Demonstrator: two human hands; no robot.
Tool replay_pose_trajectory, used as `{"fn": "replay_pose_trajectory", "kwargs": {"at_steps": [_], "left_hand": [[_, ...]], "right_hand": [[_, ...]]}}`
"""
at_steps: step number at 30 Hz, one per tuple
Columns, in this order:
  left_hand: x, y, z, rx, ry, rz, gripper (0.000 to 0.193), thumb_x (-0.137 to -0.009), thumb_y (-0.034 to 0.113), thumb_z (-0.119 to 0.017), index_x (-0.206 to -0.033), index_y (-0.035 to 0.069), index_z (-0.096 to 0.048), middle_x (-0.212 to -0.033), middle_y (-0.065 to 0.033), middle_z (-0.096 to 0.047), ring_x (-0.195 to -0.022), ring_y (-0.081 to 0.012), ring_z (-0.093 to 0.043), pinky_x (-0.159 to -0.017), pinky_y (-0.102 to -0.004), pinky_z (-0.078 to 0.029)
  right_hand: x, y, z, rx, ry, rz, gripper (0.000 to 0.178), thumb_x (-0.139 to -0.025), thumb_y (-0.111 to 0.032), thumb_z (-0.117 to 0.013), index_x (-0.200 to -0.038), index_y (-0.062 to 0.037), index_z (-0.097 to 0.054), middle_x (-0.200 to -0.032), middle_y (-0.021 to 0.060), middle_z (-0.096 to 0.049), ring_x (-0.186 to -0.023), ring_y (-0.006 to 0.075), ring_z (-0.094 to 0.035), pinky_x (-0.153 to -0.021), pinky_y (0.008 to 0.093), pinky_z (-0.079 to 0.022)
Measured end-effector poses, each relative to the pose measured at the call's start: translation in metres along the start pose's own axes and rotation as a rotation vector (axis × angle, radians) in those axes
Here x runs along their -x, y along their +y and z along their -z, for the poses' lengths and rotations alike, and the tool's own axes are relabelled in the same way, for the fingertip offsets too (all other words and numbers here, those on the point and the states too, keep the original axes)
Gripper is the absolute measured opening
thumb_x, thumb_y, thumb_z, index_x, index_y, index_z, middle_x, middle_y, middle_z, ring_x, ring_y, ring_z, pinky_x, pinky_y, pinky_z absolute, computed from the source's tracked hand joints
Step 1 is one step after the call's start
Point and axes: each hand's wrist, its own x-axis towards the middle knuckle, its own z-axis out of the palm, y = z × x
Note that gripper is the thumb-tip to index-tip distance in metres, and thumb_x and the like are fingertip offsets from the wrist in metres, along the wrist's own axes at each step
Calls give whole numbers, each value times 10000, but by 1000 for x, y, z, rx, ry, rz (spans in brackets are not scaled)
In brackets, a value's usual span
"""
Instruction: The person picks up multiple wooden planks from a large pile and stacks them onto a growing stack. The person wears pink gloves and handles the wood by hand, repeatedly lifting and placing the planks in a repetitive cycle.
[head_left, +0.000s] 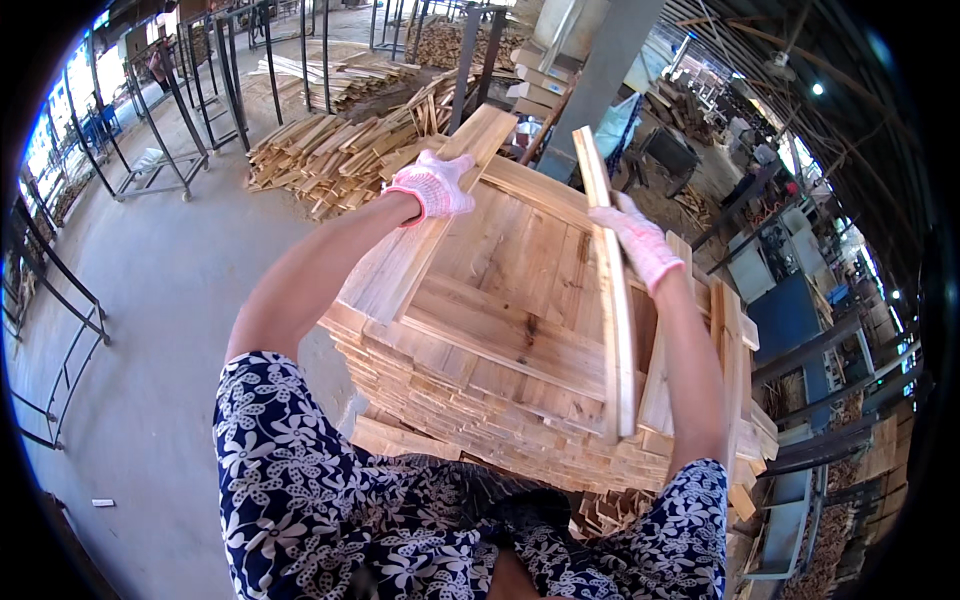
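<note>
A stack of pale wooden boards [470, 385] stands in front of the person, its layered board ends showing along the near edge. The left hand [436, 186], in a pink and white glove, lies over a long board [418, 248] at the stack's far left corner; the board runs along the left edge, its far end jutting past the far edge. Whether those fingers close around it I cannot tell. The right hand [638, 242], gloved alike, grasps a narrow strip [615, 315] near the right edge of the stack. The strip runs from beyond the far edge to about the near edge; whether it touches the boards below is unclear. Near the middle of the near edge, a crosswise board [500, 335] shows a dark knot. Past the far left corner, loose wood pieces [330, 160] lie heaped on the grey floor [200, 290], near black metal racks [160, 185]
</note>
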Motion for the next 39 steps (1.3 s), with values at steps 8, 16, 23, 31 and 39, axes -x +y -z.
{"fn": "replay_pose_trajectory", "kwargs": {"at_steps": [8,16,23,31,39], "left_hand": [[-1,-23,-23,-94,-77,133,1021,-769,486,-718,-1633,252,-225,-1550,-298,-366,-1256,-478,-580,-1041,-498,-498],[-32,-23,-17,340,12,236,938,-846,613,-596,-1558,56,-350,-1403,-265,-593,-1285,-391,-598,-1044,-434,-490],[-20,-22,-33,268,-48,204,756,-892,551,-578,-1384,-23,-571,-1317,-243,-659,-1227,-356,-644,-1013,-444,-506],[-24,-44,-43,126,54,53,929,-835,620,-658,-1434,-67,-478,-1323,-264,-636,-1212,-353,-640,-1045,-426,-483],[-82,105,-27,51,-4,-620,726,-909,487,-626,-1500,104,-446,-1450,-220,-534,-1344,-371,-518,-1124,-437,-423]], "right_hand": [[-59,11,-112,600,141,-263,1037,-794,-570,-710,-1608,-107,-267,-1546,342,-378,-1411,448,-445,-1164,474,-365],[-72,91,-41,89,-75,14,1050,-882,-545,-672,-1634,-27,-154,-1642,212,-323,-1522,335,-310,-1227,387,-260],[-71,33,-123,91,26,-58,983,-884,-533,-647,-1612,-18,-232,-1555,215,-450,-1414,331,-458,-1161,408,-356],[-64,-2,-166,367,3,-24,956,-948,-643,-521,-1621,-47,-195,-1577,292,-382,-1478,409,-365,-1187,458,-334],[21,42,3,856,71,-139,770,-935,-571,-581,-1543,-129,-412,-1450,293,-520,-1292,445,-548,-1106,491,-426]]}}
